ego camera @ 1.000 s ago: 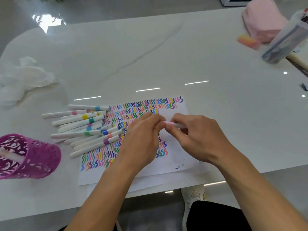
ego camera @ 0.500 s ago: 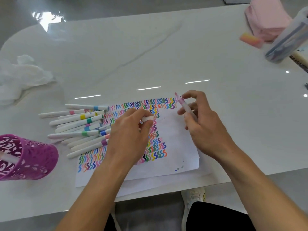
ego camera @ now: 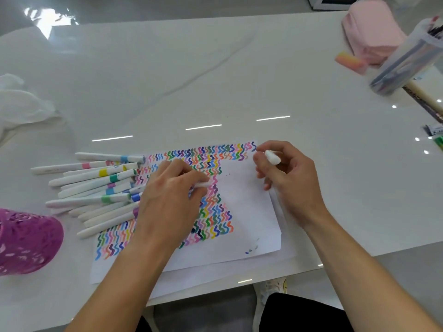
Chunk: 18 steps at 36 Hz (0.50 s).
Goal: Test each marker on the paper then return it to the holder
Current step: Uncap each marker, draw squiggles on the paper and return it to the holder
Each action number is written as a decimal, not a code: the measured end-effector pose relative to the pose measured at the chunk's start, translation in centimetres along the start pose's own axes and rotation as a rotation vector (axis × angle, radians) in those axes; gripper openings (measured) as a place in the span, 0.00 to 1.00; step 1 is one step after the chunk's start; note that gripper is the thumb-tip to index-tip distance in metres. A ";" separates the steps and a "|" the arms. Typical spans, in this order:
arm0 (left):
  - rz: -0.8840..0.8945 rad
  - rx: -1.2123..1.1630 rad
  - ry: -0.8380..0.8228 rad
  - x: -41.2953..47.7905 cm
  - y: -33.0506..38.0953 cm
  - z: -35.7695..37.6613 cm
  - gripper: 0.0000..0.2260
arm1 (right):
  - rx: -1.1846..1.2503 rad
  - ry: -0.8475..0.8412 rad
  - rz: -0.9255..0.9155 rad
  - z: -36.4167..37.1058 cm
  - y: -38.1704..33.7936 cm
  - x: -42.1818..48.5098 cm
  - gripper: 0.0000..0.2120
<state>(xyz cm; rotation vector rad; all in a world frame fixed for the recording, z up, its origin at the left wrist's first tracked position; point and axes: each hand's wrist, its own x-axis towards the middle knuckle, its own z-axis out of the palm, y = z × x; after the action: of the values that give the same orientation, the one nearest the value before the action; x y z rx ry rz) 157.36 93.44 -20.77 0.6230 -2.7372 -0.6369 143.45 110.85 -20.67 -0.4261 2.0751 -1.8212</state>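
A white paper point(ego camera: 249, 212) covered with rows of coloured squiggles lies on the table in front of me. My right hand point(ego camera: 290, 180) grips a white marker point(ego camera: 272, 157) over the paper's upper right corner; its tip is hidden by my fingers. My left hand point(ego camera: 172, 197) rests on the paper and pinches the marker's white cap point(ego camera: 202, 185). A pile of white markers point(ego camera: 100, 188) with coloured bands lies left of the paper. The purple openwork holder point(ego camera: 26, 243) stands at the left edge.
Crumpled white tissue point(ego camera: 21, 104) lies at the far left. A pink pouch point(ego camera: 371, 32), a pink-orange eraser point(ego camera: 350, 62) and a clear tub of pens point(ego camera: 407, 58) sit at the back right. The table's front edge runs just below the paper.
My hands pulled the cap off the marker and moved apart. The left hand stayed on the paper with the cap; the right hand carried the marker to the paper's upper right corner.
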 end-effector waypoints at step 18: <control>0.034 0.003 -0.014 -0.8 0.1 0.2 0.08 | -0.028 0.252 -0.082 1.8 2.0 0.0 0.11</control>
<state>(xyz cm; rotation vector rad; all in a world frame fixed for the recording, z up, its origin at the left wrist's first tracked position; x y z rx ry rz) 157.93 93.97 -21.01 0.5731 -2.7565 -0.6312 144.29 109.55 -22.82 -0.3055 2.2811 -1.9842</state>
